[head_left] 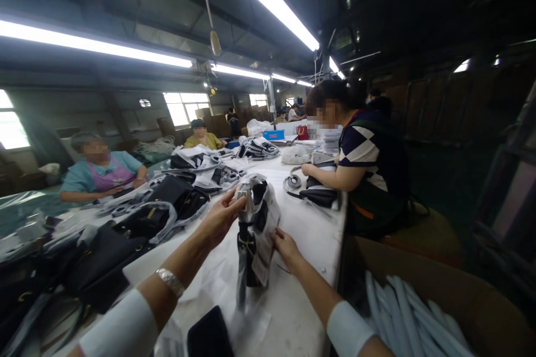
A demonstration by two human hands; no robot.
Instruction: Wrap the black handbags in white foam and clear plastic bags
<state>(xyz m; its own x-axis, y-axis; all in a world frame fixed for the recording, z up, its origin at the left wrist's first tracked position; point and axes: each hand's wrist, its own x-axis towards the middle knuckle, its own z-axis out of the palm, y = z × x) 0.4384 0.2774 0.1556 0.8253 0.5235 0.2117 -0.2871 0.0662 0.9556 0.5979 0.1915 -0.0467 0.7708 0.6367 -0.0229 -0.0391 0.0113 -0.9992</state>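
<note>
Between my hands a small black handbag [250, 259] stands on end over the white table, partly covered in white wrapping paper. My left hand [228, 213] pinches its wrapped upper end, by a pale buckle-like piece, with thumb and fingers closed. Lower down, my right hand [287, 245] has its fingers closed on the edge of the paper at the bag's right side. A dark strap hangs along the left of the bag. In front of it, near me, lies a black flat phone-like object [210, 333].
Black handbags [104, 259] with wrapped handles are heaped along the left. A co-worker [368, 162] sits at the right table edge, handling a black bag [320, 192]. Other people sit across the table. A carton [444, 273] at lower right holds pale tubes [402, 307].
</note>
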